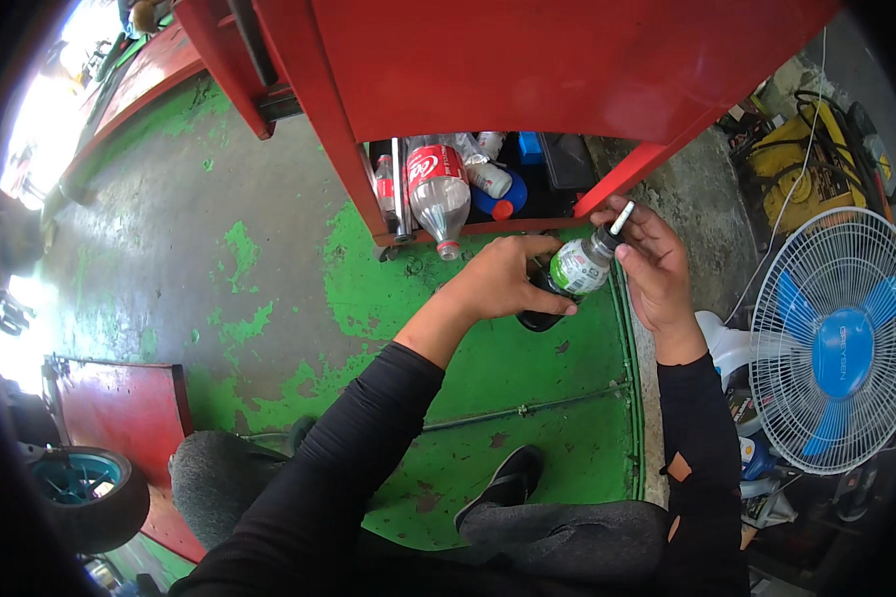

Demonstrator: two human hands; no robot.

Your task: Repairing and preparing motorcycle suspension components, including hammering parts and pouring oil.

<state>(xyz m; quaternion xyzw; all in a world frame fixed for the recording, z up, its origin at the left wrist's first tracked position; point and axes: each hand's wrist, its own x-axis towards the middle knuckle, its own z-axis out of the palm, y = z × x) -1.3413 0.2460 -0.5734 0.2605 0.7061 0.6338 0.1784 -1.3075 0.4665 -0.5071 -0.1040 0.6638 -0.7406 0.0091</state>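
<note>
Knees foreground. Left hand clenched around small dark bottle, held above green floor. Right hand fingers pinch white stick at neck. Likely light, rigid, slippery; grip label band.

Daylight glare blows out upper-left corner, rest evenly lit & sharp, fisheye bends edges w/ dark vignette.

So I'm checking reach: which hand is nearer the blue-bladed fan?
Right. The right hand, at the small bottle's cap, lies closer to the fan; the left hand grips the bottle farther away.
</note>
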